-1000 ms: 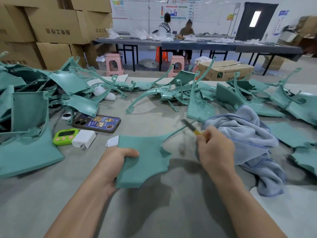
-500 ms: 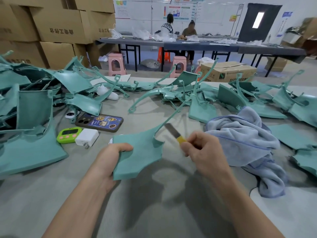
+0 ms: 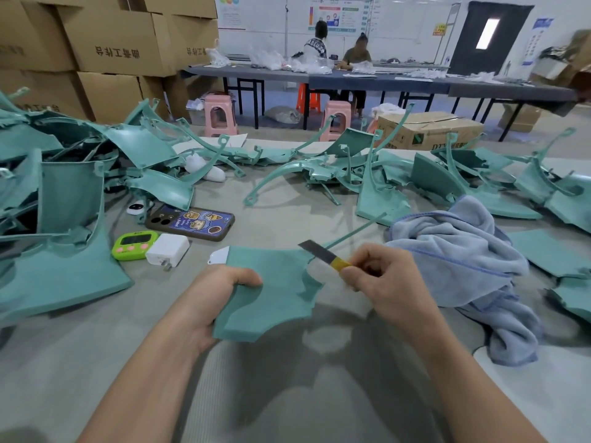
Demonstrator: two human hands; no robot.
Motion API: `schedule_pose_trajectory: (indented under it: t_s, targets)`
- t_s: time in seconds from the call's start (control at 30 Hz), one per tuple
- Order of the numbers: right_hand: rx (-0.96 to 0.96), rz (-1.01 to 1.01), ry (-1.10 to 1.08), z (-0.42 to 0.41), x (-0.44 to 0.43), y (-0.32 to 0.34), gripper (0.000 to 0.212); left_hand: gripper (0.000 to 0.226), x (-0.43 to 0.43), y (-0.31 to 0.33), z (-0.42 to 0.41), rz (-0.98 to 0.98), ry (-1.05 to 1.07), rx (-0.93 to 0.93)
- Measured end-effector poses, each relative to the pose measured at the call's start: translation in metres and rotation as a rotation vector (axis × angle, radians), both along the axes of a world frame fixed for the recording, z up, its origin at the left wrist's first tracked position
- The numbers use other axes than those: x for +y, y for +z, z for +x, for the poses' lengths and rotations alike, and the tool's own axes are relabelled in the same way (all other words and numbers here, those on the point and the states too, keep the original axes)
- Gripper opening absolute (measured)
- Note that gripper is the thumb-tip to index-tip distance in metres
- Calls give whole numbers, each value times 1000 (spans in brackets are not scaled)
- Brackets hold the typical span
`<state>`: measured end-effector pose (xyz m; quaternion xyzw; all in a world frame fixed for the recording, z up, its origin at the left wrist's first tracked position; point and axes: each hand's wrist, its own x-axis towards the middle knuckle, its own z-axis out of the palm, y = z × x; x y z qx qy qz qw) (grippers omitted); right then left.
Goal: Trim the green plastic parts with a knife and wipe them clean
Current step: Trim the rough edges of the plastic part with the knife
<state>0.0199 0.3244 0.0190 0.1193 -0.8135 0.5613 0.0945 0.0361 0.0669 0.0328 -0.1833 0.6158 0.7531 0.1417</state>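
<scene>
Left hand (image 3: 220,292) grips the green plastic part (image 3: 271,295) at its left edge, thumb across the top face, fingers hidden beneath. The part is raised off the table (image 3: 287,394), judged so that its notched right edge is free for the blade. Right hand (image 3: 383,282) pinches the knife (image 3: 319,254) just behind its yellow section, fingers curled round the handle; this short hold suits fine trimming. The blade lies at the root of the part's thin projecting arm; contact cannot be confirmed. Blue cloth (image 3: 454,260) sits just beside the right hand, presumably kept close for wiping. Heaps of green parts (image 3: 64,219) lie left and across the far side. 1 phone (image 3: 190,222), 1 green timer (image 3: 132,246) and 1 white charger (image 3: 168,251) lie left of the work.
</scene>
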Motion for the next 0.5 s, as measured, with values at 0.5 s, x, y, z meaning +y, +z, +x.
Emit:
schedule_pose_trajectory:
  t_s: [0.5]
  targets:
    - [-63, -38, 78, 5, 3, 5, 15, 29, 0, -2, 2, 47, -75, -40]
